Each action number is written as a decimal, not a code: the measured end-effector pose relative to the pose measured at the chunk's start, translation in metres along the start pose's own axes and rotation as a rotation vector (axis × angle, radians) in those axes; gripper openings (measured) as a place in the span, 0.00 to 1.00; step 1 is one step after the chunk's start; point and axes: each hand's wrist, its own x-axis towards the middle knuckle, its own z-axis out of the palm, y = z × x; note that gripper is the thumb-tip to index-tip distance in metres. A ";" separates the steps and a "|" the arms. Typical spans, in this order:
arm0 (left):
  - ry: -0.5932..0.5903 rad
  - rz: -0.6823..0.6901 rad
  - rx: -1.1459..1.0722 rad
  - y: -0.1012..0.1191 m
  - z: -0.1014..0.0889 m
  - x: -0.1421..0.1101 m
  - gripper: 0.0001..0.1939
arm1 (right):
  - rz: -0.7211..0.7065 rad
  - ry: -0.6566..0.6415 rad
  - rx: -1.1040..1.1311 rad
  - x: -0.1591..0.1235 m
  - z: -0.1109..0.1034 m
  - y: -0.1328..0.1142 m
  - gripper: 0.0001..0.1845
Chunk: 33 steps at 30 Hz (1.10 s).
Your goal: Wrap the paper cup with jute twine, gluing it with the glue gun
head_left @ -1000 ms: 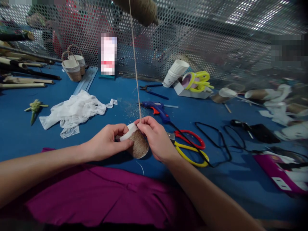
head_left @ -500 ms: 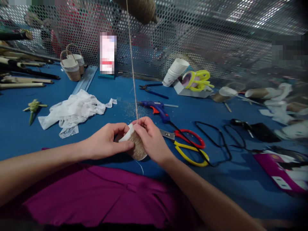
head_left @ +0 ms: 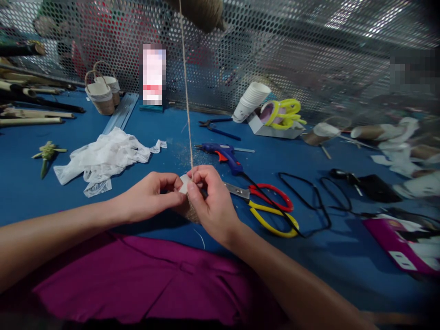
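Between my hands is a white paper cup (head_left: 188, 211) wrapped in brown twine, lying tilted and largely covered by my fingers. My left hand (head_left: 156, 198) is closed on its left side, with the thumb near the white part. At the cup's right edge, the thumb and fingers of my right hand (head_left: 211, 199) pinch a strand of twine (head_left: 188, 114). This strand runs taut upward to a big twine spool (head_left: 202, 11) at the top. Just right of my right hand lie scissors (head_left: 271, 208) with red and yellow handles.
A blue glue gun (head_left: 223, 153) with a trailing black cord lies beyond my hands, pliers (head_left: 220, 128) behind it. White lace (head_left: 106, 160) is heaped to the left. Two small baskets (head_left: 101, 98), stacked paper cups (head_left: 250, 103) and a yellow-handled tool stand along the mesh panel (head_left: 302, 68).
Both hands have turned the cup slightly, so less of its wrapped side shows. My right hand and the lower end of the twine have shifted a little left.
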 end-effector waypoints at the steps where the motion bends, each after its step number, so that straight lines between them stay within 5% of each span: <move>1: 0.003 0.002 0.000 0.000 0.000 0.000 0.07 | -0.010 0.001 -0.008 0.000 0.000 0.000 0.04; 9: -0.029 0.037 0.024 0.000 -0.002 -0.001 0.04 | 0.203 -0.106 0.208 0.007 -0.005 -0.001 0.02; 15: -0.049 0.030 -0.030 0.000 0.000 -0.001 0.04 | 0.411 -0.149 0.477 0.058 -0.014 0.002 0.10; 19: -0.044 0.005 -0.085 -0.002 0.001 0.001 0.06 | 0.435 -0.231 0.638 0.097 -0.014 -0.001 0.09; 23: -0.041 -0.022 -0.154 -0.005 0.001 0.003 0.06 | 0.402 -0.166 0.686 0.120 -0.017 -0.010 0.06; 28: -0.055 -0.044 -0.190 -0.005 0.001 0.003 0.04 | 0.172 -0.085 0.345 0.109 -0.025 -0.009 0.10; 33: -0.141 -0.031 -0.133 -0.001 0.001 0.000 0.04 | -0.021 -0.491 -0.230 0.074 -0.027 0.015 0.17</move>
